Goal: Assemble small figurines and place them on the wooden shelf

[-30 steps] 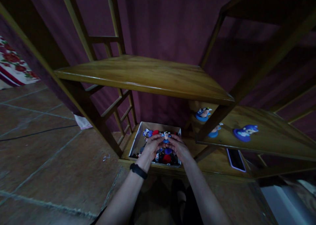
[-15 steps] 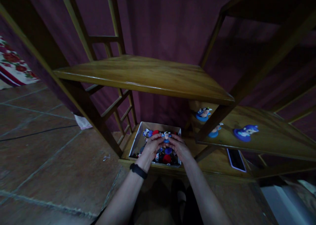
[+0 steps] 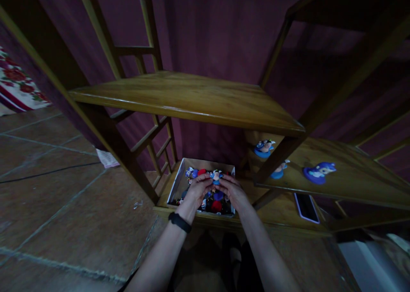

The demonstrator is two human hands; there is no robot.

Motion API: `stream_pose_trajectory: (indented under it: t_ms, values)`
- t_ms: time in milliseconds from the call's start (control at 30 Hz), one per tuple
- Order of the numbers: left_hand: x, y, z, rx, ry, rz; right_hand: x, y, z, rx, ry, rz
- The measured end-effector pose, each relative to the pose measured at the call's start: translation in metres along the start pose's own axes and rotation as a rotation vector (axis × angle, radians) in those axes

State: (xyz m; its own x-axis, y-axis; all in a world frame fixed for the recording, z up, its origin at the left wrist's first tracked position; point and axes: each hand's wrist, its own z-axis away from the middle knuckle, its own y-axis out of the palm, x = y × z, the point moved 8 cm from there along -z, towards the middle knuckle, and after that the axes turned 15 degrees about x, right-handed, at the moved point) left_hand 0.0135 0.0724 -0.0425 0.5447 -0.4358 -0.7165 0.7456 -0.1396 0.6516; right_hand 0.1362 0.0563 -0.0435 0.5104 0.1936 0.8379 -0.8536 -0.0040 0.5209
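Note:
Between my two hands is a small figurine [image 3: 216,176] with a blue base, held above an open cardboard box [image 3: 174,188]. My left hand [image 3: 199,188] grips its left side, and my right hand [image 3: 233,191] grips its right side. Inside the box lie several more figurines, among them one with a red part [image 3: 216,206] and a blue-and-white one [image 3: 191,172]. My hands cover part of the box's contents.
The box stands on the bottom board of a wooden shelf unit [image 3: 185,97]. On a middle board to the right are a purple figurine [image 3: 319,172] and two blue-based figurines [image 3: 264,148]. A phone [image 3: 306,207] lies lower right. Slanting posts flank the box.

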Motion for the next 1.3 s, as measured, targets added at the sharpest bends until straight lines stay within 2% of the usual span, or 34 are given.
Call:
stream_pose_trajectory:
  t_ms: [233,600,1300]
  values:
    - [0.0002,-0.0001,-0.0003,-0.015,-0.011,-0.013,0.0025,0.0007,0.0013,-0.013,0.015,-0.015]
    - [0.0009,0.0051,-0.0020,0.050,-0.005,-0.026,0.0001,-0.0011,-0.0007,0.010,0.030,0.006]
    - [0.0015,0.0014,-0.0017,0.016,-0.015,-0.023,0.0075,0.0026,0.0029,0.001,0.013,0.018]
